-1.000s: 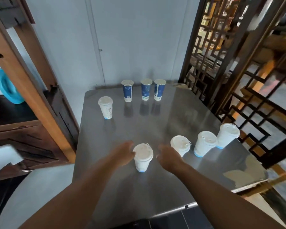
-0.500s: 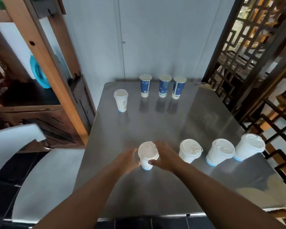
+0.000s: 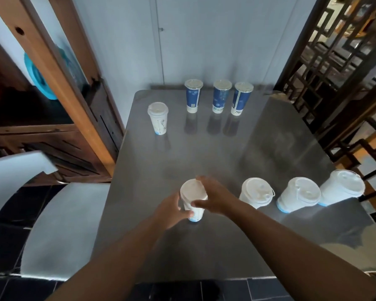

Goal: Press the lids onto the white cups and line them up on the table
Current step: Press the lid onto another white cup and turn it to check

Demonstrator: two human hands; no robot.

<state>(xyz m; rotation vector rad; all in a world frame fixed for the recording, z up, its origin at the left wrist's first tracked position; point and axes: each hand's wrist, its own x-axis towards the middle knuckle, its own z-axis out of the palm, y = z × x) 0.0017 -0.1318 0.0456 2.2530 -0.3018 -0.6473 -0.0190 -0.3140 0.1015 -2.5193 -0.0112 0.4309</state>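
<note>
Head view, sole view on record. My left hand [image 3: 172, 210] grips the nearest white cup [image 3: 196, 210] low on its side, fingers curled round the wall and the thumb lying across the front near the blue base band. My right hand [image 3: 215, 197] holds the lid [image 3: 192, 190] of that cup, fingers curled over the far rim and the thumb pinching in at the near rim; how the fingertips lie behind the lid I cannot tell. The lid sits on top of the cup and looks level. The cup stands upright on the steel table [image 3: 226, 153], toward the near edge and left of centre. To its right, in a rough row along the same side, stand three more lidded white cups: the first [image 3: 256, 195] near my right wrist, the second [image 3: 299, 197] just beside it, the third [image 3: 342, 186] touching or nearly touching the second, close to the table's right edge. A fifth lidded white cup [image 3: 158, 118] stands alone at the far left of the table, well apart from the row. Three tall blue cups [image 3: 220, 96], also lidded, stand side by side along the far edge by the wall. A wooden shelf frame [image 3: 59, 68] flanks the table on the left, and a dark lattice screen [image 3: 334, 51] flanks it on the right.
</note>
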